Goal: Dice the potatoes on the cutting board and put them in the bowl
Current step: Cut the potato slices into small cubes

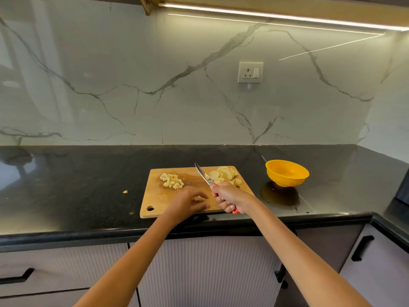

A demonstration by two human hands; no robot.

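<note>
The black table (88, 173) carried the board (155, 202) near its front edge within easy reach, with the yellow bowl (287, 172) just off the board's right side, likely so dice could be swept straight in; it looked empty. Slices (223, 175) waited at the board's far right, dice (172, 180) sat piled far left, apparently kept apart from uncut stock, and one scrap (125, 191) lay on the table. Right hand (229, 199) was wrapped round the knife (204, 176), blade raised and pointing away; left hand (188, 201) lay loosely spread over a small piece, seemingly steadying it.
</note>
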